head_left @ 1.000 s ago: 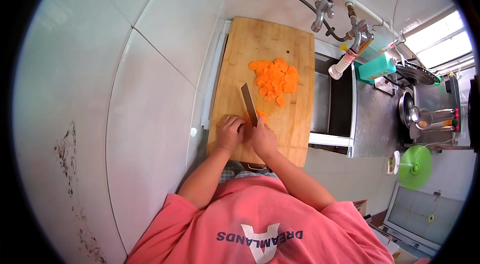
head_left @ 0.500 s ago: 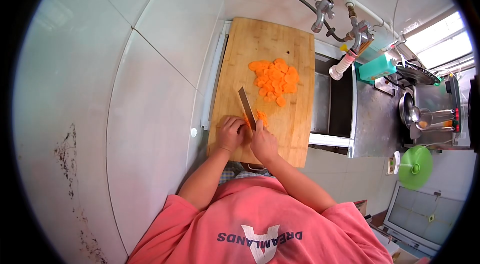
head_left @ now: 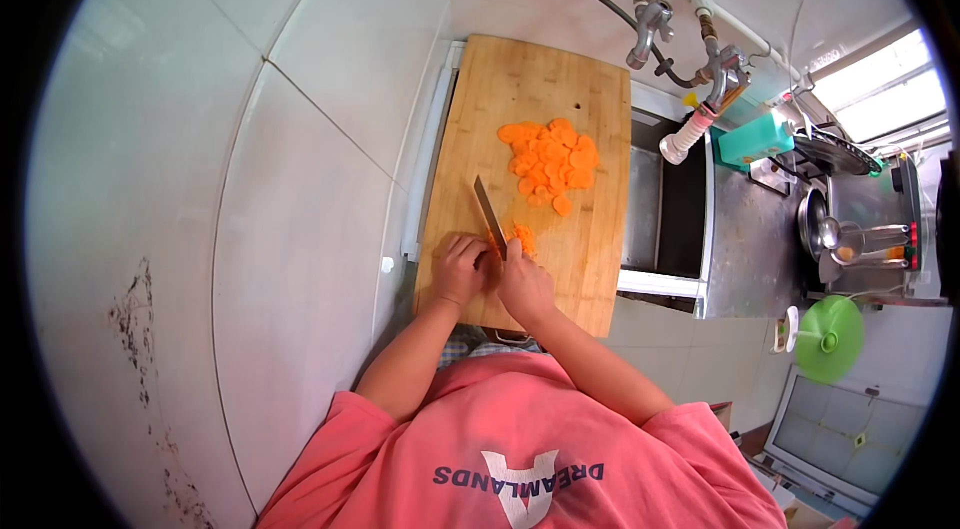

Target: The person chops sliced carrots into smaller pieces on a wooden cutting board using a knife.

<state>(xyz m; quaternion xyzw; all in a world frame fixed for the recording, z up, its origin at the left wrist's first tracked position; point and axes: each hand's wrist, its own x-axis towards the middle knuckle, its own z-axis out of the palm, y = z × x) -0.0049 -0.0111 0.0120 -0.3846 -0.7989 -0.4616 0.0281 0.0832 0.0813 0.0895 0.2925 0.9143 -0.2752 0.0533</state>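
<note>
On the wooden cutting board, my right hand is wrapped round the handle of a knife, whose blade points up and to the left. My left hand is beside the blade with its fingers curled down; carrot at its fingertips is mostly hidden. A small heap of finely cut carrot lies just right of the blade. Farther up the board rests a pile of round orange carrot slices.
Right of the board is a sink under metal taps. A teal bottle, a pan and ladles stand farther right, with a green fan-like disc below. A tiled wall borders the left.
The knife has shifted slightly left and its blade has tilted a little, with my right hand moving along. My left hand has barely moved. More of the finely cut carrot shows right of the blade.
</note>
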